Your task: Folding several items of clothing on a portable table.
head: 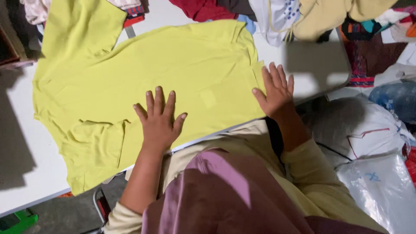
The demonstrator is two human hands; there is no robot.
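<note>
Now both hands lie flat, palms down, fingers spread, gripping nothing. Left hand (159, 118) presses on the yellow-green T-shirt (130, 82), near its lower edge, roughly mid-garment. Right hand (275, 92) rests at the shirt's right border, fingers partly on the cloth, partly on the white surface (312, 65) just beside it.

T-shirt spread out flat on the surface, lying crosswise to the person. One short sleeve (93, 145) sits at lower left, close to the near edge; the other sleeve (82, 26) reaches toward the upper left. A small paler square patch shows on the cloth between the two hands. Some creases near the lower sleeve; the rest looks fairly smooth.

Person's cream long sleeves (312, 173) pushed up the forearms; a mauve cloth (225, 195) hangs over the chest, low in view.

Beyond the shirt, along the far edge of the surface: heap of mixed clothes (277, 17), dark red, white with blue dots, pale yellow. More patterned garments (372, 39) to the right, off the surface. Clear plastic bags (372, 173) lie at lower right. Green object (17, 219) on the floor at lower left, kind unclear.
</note>
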